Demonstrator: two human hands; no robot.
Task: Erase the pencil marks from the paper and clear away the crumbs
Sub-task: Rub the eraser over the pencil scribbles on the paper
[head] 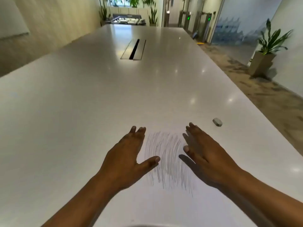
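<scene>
A white sheet of paper (pixel 164 203) lies on the white table in front of me, its edges hard to tell from the tabletop. Grey pencil scribbles (pixel 167 158) cover its middle. My left hand (pixel 129 154) is flat with straight fingers at the left of the scribbles, thumb pointing into them. My right hand (pixel 201 153) is spread open at their right, casting a shadow on the paper. A small grey eraser (pixel 217 121) lies on the table beyond and to the right of my right hand, apart from it.
The long white table (pixel 98 95) runs away from me, with a cable hatch (pixel 133 49) in its middle far ahead. Its right edge drops to a patterned floor. A potted plant (pixel 265 53) stands by the right wall.
</scene>
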